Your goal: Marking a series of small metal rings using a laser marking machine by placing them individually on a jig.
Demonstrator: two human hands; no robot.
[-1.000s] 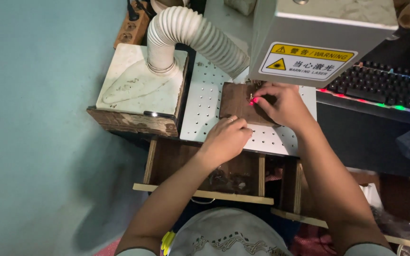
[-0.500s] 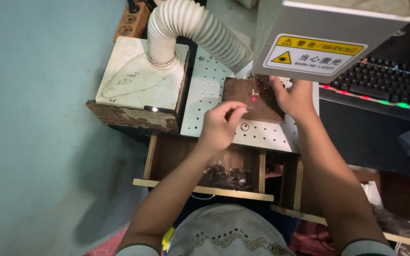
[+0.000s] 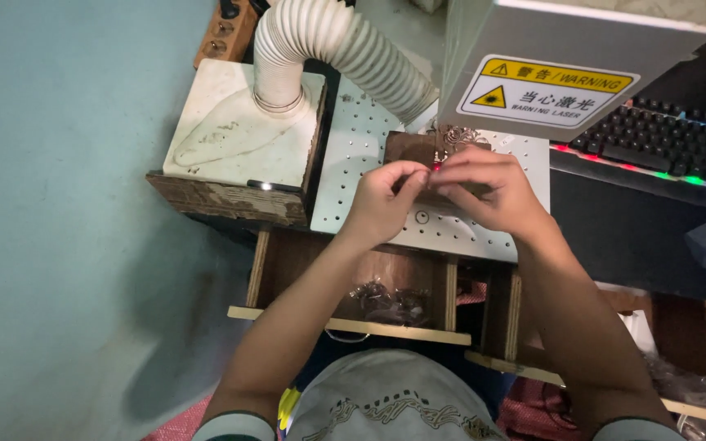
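My left hand (image 3: pixel 386 200) and my right hand (image 3: pixel 488 184) meet fingertip to fingertip above a dark brown wooden block (image 3: pixel 406 147). The block lies on a perforated white metal plate (image 3: pixel 353 155). Between the pinched fingers sits a small piece (image 3: pixel 436 166) with a red glint, mostly hidden by the fingers. A small lacy metal ornament (image 3: pixel 463 135) rests on the block's far edge, just under the grey machine head (image 3: pixel 533 41).
A white ribbed hose (image 3: pixel 328 41) runs into a white hood on a worn wooden box (image 3: pixel 239 131) at the left. A keyboard with coloured lights (image 3: pixel 663 147) is at the right. Below the plate, a wooden shelf (image 3: pixel 345 327) holds several small metal pieces (image 3: pixel 386 300).
My left hand rose from the plate's front edge to meet my right hand. The right hand drew back from the block's far side, and both now pinch together over it.
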